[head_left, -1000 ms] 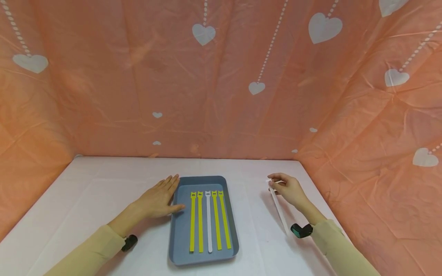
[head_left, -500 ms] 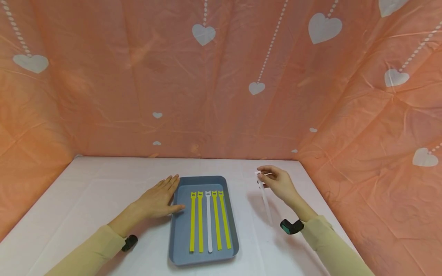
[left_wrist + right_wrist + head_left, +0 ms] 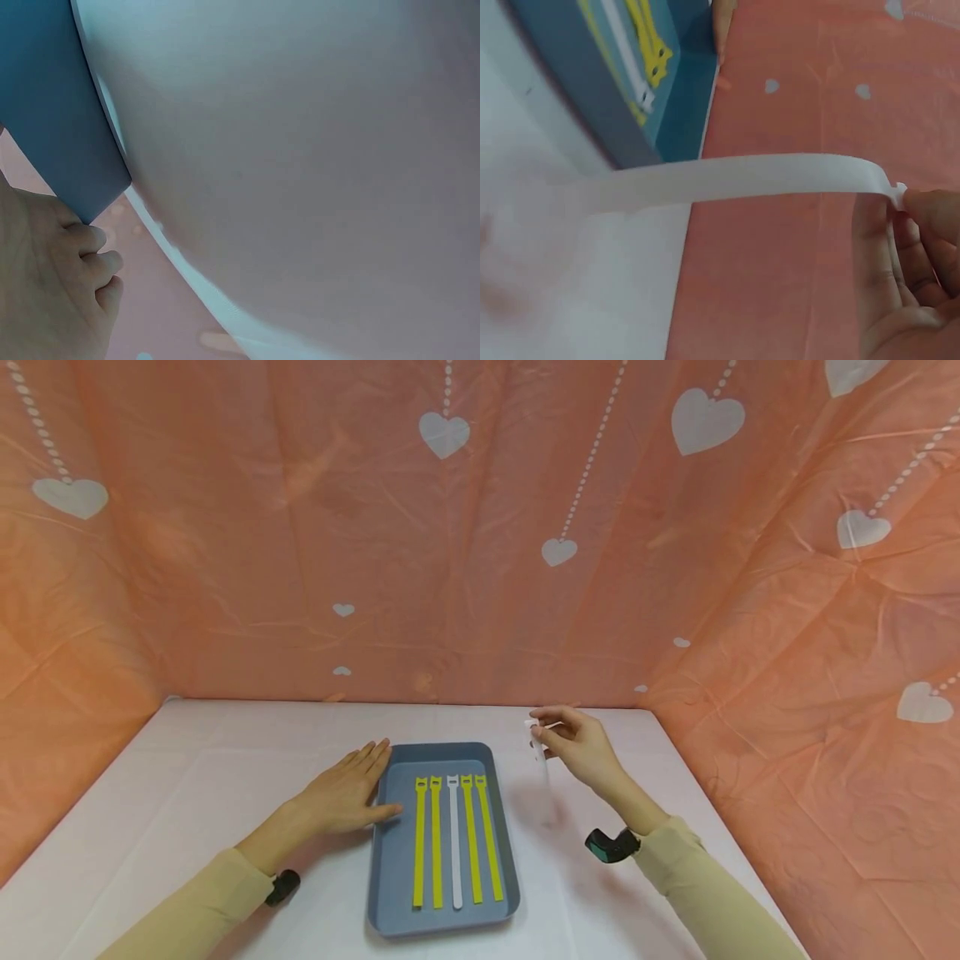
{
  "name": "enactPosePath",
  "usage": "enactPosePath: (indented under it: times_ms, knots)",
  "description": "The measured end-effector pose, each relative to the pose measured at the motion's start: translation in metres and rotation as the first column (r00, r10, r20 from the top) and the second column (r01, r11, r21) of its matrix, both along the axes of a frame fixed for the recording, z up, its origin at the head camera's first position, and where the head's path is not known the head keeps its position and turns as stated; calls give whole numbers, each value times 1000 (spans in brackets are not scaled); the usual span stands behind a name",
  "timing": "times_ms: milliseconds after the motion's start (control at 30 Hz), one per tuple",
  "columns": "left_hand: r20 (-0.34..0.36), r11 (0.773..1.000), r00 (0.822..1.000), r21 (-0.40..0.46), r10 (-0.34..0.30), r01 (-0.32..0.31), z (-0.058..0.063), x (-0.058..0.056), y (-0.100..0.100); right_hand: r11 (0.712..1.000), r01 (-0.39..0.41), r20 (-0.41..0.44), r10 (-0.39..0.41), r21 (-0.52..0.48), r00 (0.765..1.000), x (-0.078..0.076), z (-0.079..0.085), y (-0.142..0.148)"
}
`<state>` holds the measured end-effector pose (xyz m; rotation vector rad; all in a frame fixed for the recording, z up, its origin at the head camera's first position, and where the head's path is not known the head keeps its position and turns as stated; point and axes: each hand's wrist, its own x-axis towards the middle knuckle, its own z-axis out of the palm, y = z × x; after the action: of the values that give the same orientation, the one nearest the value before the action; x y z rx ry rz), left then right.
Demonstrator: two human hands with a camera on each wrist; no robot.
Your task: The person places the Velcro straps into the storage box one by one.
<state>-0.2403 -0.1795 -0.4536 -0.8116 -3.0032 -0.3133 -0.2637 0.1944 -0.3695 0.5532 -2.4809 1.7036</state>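
Observation:
A blue-grey tray (image 3: 390, 893) lies on the white table. In it, side by side, are several yellow cable ties (image 3: 419, 843) and one white cable tie (image 3: 454, 843) in the middle, slotted heads at the far end. My left hand (image 3: 337, 792) rests with straight fingers along the tray's left rim, the thumb reaching over it. To the right of the tray, my right hand (image 3: 581, 747) pinches another white cable tie (image 3: 765, 176) by its head between thumb and fingers. The strap hangs down and bends near the head in the right wrist view.
The white table (image 3: 247, 760) runs back to an orange curtain (image 3: 495, 635) printed with white hearts, which also closes off both sides. A dark wrist camera (image 3: 611, 845) sits under the right wrist, and another camera (image 3: 282, 887) under the left.
My right hand has moved left and slightly away from me with the white cable tie, closer to the tray. The left hand, the tray and the ties in it have stayed put.

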Motion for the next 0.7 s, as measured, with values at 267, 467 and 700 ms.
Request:
enactPosePath:
  times_ms: [267, 467, 700]
  knots:
    - [10, 1000, 1000, 1, 5, -5, -1, -1, 0, 999, -44, -31, 44, -23, 999, 3, 10, -23]
    - [12, 1000, 1000, 8, 4, -4, -1, -1, 1, 995, -92, -57, 90, -38, 994, 8, 17, -38]
    - [11, 1000, 1000, 2, 11, -11, -1, -1, 0, 990, -138, -74, 136, -24, 988, 12, 22, -54]
